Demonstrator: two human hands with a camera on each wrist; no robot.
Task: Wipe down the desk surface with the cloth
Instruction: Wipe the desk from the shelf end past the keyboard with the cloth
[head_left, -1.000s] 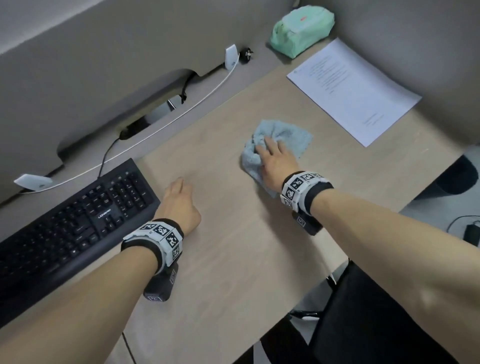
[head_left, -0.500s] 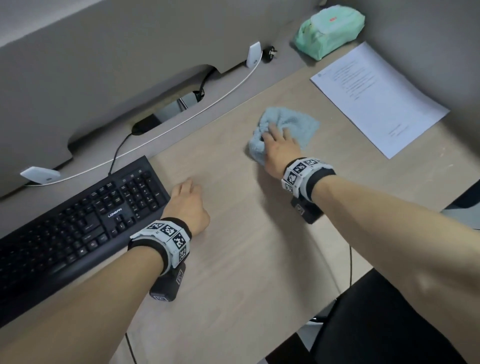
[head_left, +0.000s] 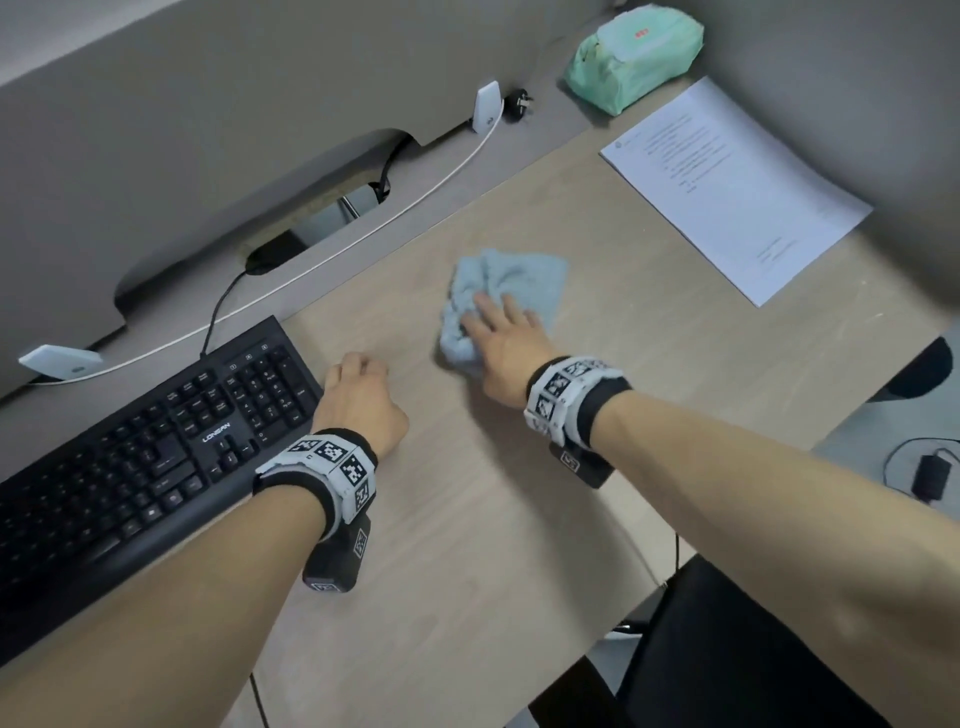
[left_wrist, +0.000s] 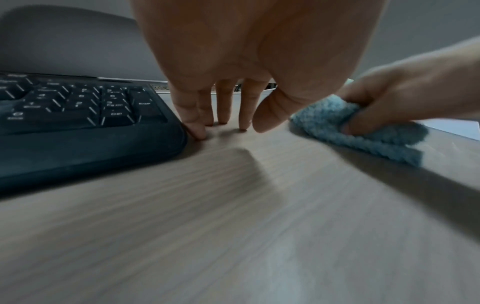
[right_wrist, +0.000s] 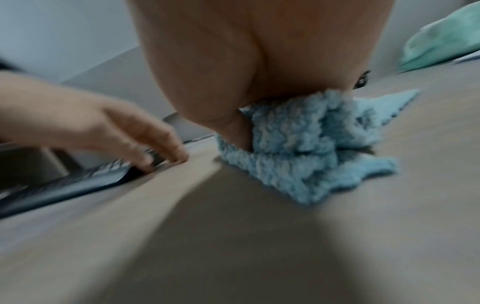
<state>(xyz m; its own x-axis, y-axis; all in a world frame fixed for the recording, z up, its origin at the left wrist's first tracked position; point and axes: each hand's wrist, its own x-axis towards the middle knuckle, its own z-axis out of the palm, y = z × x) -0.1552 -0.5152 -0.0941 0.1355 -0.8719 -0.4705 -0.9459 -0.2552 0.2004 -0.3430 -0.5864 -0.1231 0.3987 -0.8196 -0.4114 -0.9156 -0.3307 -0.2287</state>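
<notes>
Mid-wipe. Our right hand (head_left: 506, 345) presses the bunched blue cloth (head_left: 511, 280) at frame centre, thumb tucked in its folds. Left hand (head_left: 358, 400) empty, fingertips on counter (head_left: 467, 571) beside keyboard (head_left: 145, 452). Next: probably sweep toward the paper sheet (head_left: 737, 187).

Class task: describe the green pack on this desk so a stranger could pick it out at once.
Start at the desk's far right corner by the grey partition. Just beyond the paper lies the green pack, soft and puffy. It alone is mint green with a small red label; the cloth is blue.
</notes>
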